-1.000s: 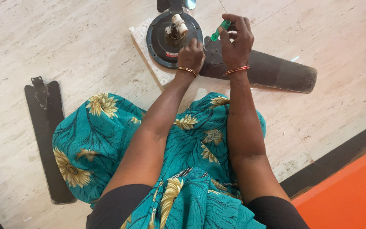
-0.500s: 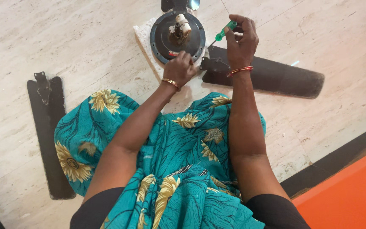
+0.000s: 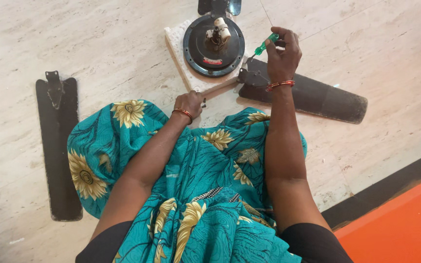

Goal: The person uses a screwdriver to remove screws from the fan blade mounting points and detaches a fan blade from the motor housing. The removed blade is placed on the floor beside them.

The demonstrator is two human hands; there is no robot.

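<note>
two fan blades (image 3: pixel 58 146) flank motor (image 3: pixel 214 45); right grip (image 3: pixel 283 53) holds screwdriver (image 3: pixel 264 46), left grip (image 3: pixel 189 103) closed.

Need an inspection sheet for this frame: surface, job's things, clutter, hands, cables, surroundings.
Surface: pale marble-look tiled floor.
Job's things: round black ceiling-fan motor housing on a white foam block; dark brown fan blade beside it, under the right hand; green-handled screwdriver.
Clutter: detached dark fan blade lying apart at the left.
Hands: right hand grips the screwdriver; left hand closed at the foam block's near edge, contents unclear.
Cables: nothing seen.
Surroundings: teal floral garment; black-and-orange floor border.
</note>
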